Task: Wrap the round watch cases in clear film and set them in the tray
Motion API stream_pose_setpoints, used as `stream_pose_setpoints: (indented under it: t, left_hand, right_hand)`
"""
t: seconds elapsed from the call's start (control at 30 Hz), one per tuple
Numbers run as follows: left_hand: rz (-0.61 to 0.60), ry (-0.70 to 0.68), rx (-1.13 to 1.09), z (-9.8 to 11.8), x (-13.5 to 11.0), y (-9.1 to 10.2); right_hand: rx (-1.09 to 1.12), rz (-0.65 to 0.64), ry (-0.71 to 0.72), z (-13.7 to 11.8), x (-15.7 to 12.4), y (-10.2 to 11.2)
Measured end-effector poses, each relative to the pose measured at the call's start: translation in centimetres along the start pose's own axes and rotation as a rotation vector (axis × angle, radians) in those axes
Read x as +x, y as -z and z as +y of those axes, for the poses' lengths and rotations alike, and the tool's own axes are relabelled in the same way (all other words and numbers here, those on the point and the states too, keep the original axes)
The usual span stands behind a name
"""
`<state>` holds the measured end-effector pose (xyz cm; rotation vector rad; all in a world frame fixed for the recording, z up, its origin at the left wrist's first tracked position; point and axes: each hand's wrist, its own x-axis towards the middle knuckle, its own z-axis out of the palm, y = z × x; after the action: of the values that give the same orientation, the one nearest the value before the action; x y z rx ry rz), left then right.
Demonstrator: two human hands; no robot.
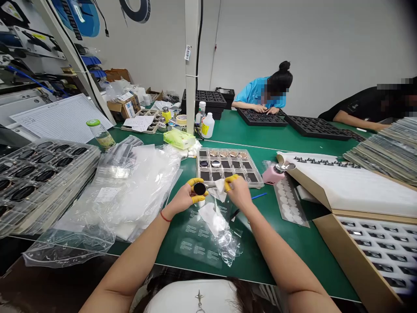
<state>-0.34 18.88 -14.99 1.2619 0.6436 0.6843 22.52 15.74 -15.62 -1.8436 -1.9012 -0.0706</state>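
Observation:
My left hand [188, 195], in yellow finger cots, grips a round black disc [200, 188] by its edge, the dark face turned up. To its right, my right hand [239, 190], also in yellow finger cots, pinches a small white wipe [220, 186]. Just beyond both hands lies a clear compartment tray [257, 184] with dark pads, several copper-coloured round parts and a couple of dark discs. Between my forearms are a crumpled white tissue [211, 219] and crinkled clear film pieces [229, 245], on a clear printed sheet [192, 248].
Plastic bags [130, 191] and stacked trays [42, 182] fill the left. Right of the tray stand a pink pump bottle [273, 174], a blue stick [259, 196] and an open carton [325, 191]. Two people work across the green table [224, 128], one at black trays [260, 117].

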Motion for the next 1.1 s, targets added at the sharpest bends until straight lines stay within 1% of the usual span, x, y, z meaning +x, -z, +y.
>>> stream_pose_setpoints:
  t: [0.07,0.1,0.13,0.17,0.23,0.3,0.37,0.43,0.53,0.6,0.7,0.77,0.8,0.87,0.97,1.03,1.1]
  left_hand:
    - [-0.010,0.013,0.081,-0.4,0.0,-0.3]
    - [-0.011,0.012,0.111,-0.6,0.0,-0.4]
    - [-0.012,0.008,0.134,-0.7,-0.1,-0.5]
    - [-0.013,-0.003,0.158,-0.9,-0.1,-0.5]
    - [-0.025,-0.055,0.213,-1.0,-0.2,-0.6]
    - [-0.047,-0.130,0.293,-1.1,-0.2,-0.8]
    - [-0.064,-0.166,0.337,-1.1,-0.2,-0.9]
    - [-0.081,-0.145,0.298,-1.2,-0.2,-1.1]
    - [-0.060,-0.109,0.181,-1.3,-0.1,-1.1]
    - [-0.032,-0.095,0.154,-1.3,-0.1,-0.9]
    - [-0.015,-0.096,0.214,-1.4,-0.1,-0.7]
    - [-0.005,-0.154,0.294,-1.4,-0.1,-0.7]
    - [-0.001,-0.180,0.314,-1.3,-0.1,-0.8]
    - [0.004,-0.186,0.274,-1.3,-0.1,-1.0]
    - [0.020,-0.133,0.124,-1.2,-0.1,-1.1]
    - [0.047,-0.124,0.089,-1.2,-0.1,-1.0]
    - [0.064,-0.125,0.121,-1.2,-0.1,-0.7]
  right_hand:
    - [-0.030,0.124,-0.003,-0.3,-0.3,2.0]
    - [-0.026,0.169,0.038,-1.0,-0.7,2.6]
    - [-0.003,0.186,0.105,-1.9,-1.1,2.8]
    - [0.036,0.173,0.188,-3.1,-1.5,2.7]
    - [0.120,0.109,0.338,-5.5,-2.4,1.6]
    - [0.170,0.064,0.411,-7.2,-2.8,-0.1]
    - [0.190,0.067,0.403,-7.6,-2.6,-1.5]
    - [0.214,0.093,0.366,-7.0,-2.0,-2.1]
    - [0.274,0.165,0.327,-5.6,-1.4,-1.9]
    - [0.306,0.187,0.316,-5.4,-1.8,-1.5]
    - [0.302,0.130,0.345,-6.2,-2.6,-1.5]
    - [0.273,0.093,0.376,-6.9,-2.8,-1.7]
    - [0.259,0.095,0.379,-7.0,-2.6,-1.7]
    - [0.241,0.137,0.356,-7.0,-2.0,-1.7]
    - [0.250,0.216,0.288,-6.4,-1.5,-1.3]
    - [0.266,0.209,0.260,-6.2,-1.7,-1.1]
    - [0.276,0.168,0.271,-6.6,-2.3,-1.1]
